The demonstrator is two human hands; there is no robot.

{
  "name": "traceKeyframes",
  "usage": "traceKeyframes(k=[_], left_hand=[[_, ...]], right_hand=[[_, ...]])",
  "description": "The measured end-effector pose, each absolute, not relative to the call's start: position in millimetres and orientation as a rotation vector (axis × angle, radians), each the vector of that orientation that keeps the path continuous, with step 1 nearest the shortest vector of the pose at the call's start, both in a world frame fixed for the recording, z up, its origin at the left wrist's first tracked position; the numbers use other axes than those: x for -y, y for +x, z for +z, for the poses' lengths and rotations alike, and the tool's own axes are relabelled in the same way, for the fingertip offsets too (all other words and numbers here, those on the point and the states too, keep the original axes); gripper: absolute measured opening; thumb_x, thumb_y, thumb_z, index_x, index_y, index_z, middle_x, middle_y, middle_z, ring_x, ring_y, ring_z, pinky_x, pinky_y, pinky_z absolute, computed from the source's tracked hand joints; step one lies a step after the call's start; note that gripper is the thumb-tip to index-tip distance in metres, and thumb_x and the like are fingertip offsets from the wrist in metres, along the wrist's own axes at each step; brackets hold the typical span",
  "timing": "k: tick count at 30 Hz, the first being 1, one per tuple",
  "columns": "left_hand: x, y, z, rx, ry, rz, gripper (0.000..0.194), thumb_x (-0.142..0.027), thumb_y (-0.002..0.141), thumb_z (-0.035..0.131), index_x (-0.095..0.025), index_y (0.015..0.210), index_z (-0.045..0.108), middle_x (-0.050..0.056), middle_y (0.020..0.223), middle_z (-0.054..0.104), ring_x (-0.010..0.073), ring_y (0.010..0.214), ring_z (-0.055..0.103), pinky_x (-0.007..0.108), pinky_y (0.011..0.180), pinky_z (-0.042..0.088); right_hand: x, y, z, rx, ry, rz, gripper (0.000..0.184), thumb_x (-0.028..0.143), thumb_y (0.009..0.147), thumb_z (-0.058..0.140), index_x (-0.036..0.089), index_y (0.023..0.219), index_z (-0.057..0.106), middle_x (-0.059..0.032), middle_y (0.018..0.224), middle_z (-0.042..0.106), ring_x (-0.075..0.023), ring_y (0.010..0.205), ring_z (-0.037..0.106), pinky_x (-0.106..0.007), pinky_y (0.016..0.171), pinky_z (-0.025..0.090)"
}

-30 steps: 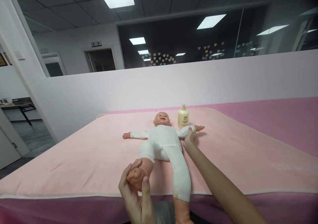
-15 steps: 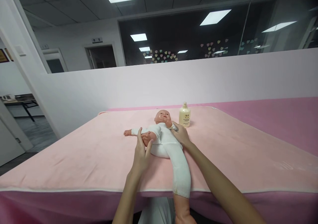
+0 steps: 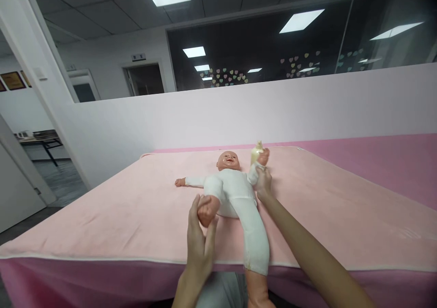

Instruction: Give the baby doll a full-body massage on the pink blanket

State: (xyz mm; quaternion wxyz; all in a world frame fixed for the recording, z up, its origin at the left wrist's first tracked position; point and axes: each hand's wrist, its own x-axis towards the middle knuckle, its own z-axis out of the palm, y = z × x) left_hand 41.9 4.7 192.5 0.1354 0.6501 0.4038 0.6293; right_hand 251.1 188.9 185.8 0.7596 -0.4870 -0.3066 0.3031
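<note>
A baby doll in a white cloth suit lies on its back on a pink blanket, head away from me. My left hand is closed around the doll's bent leg at its bare foot, thumb on one side and fingers on the other. My right hand grips the sleeve of the doll's arm on the right, near the raised doll hand. The doll's other arm stretches out to the left. Its straight leg hangs over the blanket's near edge toward my lap.
Just behind the raised doll hand stands a pale yellow pump bottle, partly hidden. A low white wall with glass above it borders the table's far side. Pink cloth shows at the right.
My right hand has drawn the doll's arm from its chest out to the right, in front of the bottle. My left hand and the bent foot have come nearer and lower.
</note>
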Motion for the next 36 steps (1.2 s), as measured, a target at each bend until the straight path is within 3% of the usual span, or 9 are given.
traceKeyframes(k=[4,8,11,15,18,25,30,33,36], left_hand=[[33,51,182,-1.126,2.082,2.024,0.050,-0.018,0.085,0.055,-0.028,0.132,0.042,0.009,0.120,0.057,0.0254,0.124,0.046,0.042,0.097,0.045],[6,56,200,-1.063,2.350,1.988,0.050,-0.014,0.085,0.053,-0.027,0.131,0.042,0.008,0.121,0.057,0.0241,0.123,0.046,0.040,0.097,0.044],[-38,53,220,-1.236,2.313,1.864,0.040,-0.019,0.088,0.048,-0.024,0.128,0.044,0.010,0.124,0.055,0.0250,0.126,0.044,0.044,0.102,0.039],[-73,52,226,-1.225,2.276,1.492,0.039,-0.022,0.091,0.042,-0.021,0.130,0.041,0.011,0.125,0.053,0.0223,0.118,0.051,0.040,0.097,0.044],[-70,54,222,-1.190,2.295,1.439,0.040,-0.023,0.090,0.042,-0.021,0.130,0.042,0.011,0.132,0.049,0.0231,0.127,0.043,0.041,0.103,0.039],[15,64,207,-1.192,1.997,1.792,0.039,-0.022,0.087,0.052,-0.024,0.126,0.049,0.009,0.133,0.051,0.0230,0.129,0.043,0.039,0.105,0.040],[68,83,180,-1.162,1.644,2.185,0.027,-0.020,0.083,0.060,-0.020,0.110,0.059,0.011,0.120,0.060,0.0269,0.122,0.050,0.040,0.099,0.046],[56,77,190,-1.164,1.694,2.109,0.029,-0.021,0.083,0.059,-0.020,0.112,0.058,0.010,0.122,0.059,0.0256,0.123,0.050,0.039,0.099,0.046],[17,61,211,-1.208,1.858,1.900,0.033,-0.024,0.084,0.057,-0.022,0.117,0.055,0.009,0.124,0.058,0.0236,0.123,0.049,0.039,0.101,0.043]], right_hand=[[-196,262,171,0.372,-1.263,0.671,0.051,0.041,0.074,0.044,0.013,0.117,0.052,-0.0151,0.109,0.063,-0.0259,0.090,0.064,-0.033,0.066,0.051],[-195,264,166,0.405,-1.356,0.561,0.057,0.045,0.074,0.046,0.013,0.121,0.049,-0.0168,0.112,0.062,-0.0268,0.091,0.063,-0.033,0.068,0.050],[-189,260,172,0.748,-1.308,0.373,0.054,0.045,0.073,0.050,0.017,0.120,0.052,-0.0113,0.107,0.065,-0.0246,0.091,0.061,-0.032,0.074,0.047],[-180,254,179,1.471,-1.271,0.235,0.044,0.024,0.072,0.050,0.023,0.114,0.061,-0.0052,0.100,0.067,-0.0218,0.092,0.058,-0.031,0.081,0.043],[-177,252,180,1.602,-1.281,0.201,0.046,0.019,0.071,0.047,0.026,0.114,0.062,-0.0032,0.098,0.068,-0.0206,0.092,0.058,-0.030,0.082,0.042],[-185,252,175,1.061,-1.287,0.416,0.050,0.041,0.077,0.049,0.020,0.122,0.053,-0.0084,0.113,0.063,-0.0242,0.098,0.059,-0.035,0.084,0.045],[-196,267,170,0.398,-1.384,0.612,0.049,0.038,0.077,0.045,0.014,0.119,0.051,-0.0139,0.112,0.063,-0.0236,0.093,0.062,-0.030,0.072,0.049],[-197,274,167,0.316,-1.425,0.611,0.051,0.038,0.076,0.046,0.014,0.120,0.050,-0.0150,0.112,0.062,-0.0241,0.092,0.063,-0.031,0.069,0.050],[-194,271,170,0.624,-1.332,0.493,0.049,0.038,0.072,0.052,0.018,0.116,0.054,-0.0101,0.108,0.064,-0.0229,0.090,0.062,-0.032,0.073,0.050]])
